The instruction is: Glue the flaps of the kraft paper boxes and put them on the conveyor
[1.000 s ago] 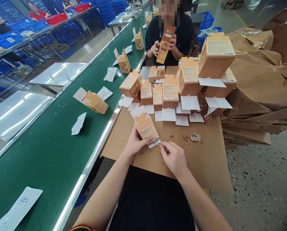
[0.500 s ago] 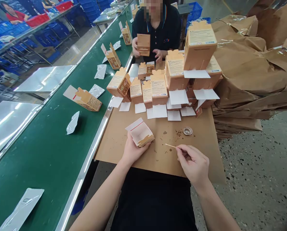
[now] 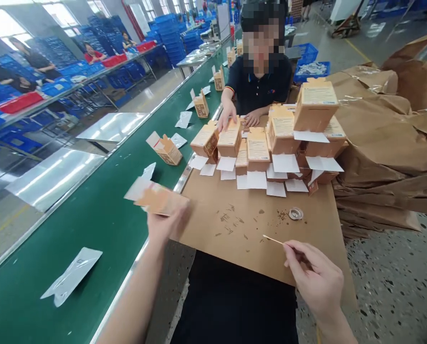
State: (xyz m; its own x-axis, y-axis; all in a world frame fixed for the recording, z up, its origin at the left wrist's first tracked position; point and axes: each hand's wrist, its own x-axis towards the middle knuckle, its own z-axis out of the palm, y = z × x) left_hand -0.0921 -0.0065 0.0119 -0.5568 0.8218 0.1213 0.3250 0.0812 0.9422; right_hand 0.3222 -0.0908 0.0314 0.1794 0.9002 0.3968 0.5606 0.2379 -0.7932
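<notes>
Gripping a tan cardboard carton (image 3: 161, 201), left hand (image 3: 163, 227) now swung out to nine o'clock; right fingers (image 3: 295, 253) pinch a wooden toothpick (image 3: 273, 240).

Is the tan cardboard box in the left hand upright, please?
Tipped: the tan cardboard box lies on its side in the left hand.

Blurred carton (image 3: 162, 201), unreadable label print (image 3: 315, 94)

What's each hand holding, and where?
Left hand holds a tan carton from below, at one end; right hand pinches a wooden stick by its end.
</notes>
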